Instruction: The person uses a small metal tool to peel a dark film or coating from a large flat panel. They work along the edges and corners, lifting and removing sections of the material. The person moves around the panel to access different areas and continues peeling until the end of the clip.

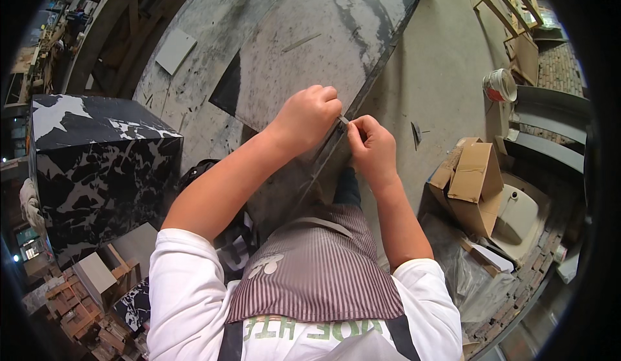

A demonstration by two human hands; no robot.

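Both my hands meet at the edge of a stone-look slab (303, 76) with pale and dark patches. My left hand (309, 118) is closed in a fist over the slab's near edge. A small, thin greyish strip (344, 120) runs from it to my right hand (373, 146), whose thumb and fingers pinch the other end. What exactly the strip is, I cannot make out. Farther up the slab lies a thin, pale, pointed sliver (301, 42), apart from both hands.
A black-and-white marbled block (107, 173) stands at left. Beyond it, a pale square tile (175, 51) lies on the grey surface. To the right are an open cardboard box (475, 172), a white bucket (499, 85), a cream plastic container (517, 215) and a wooden frame (514, 2).
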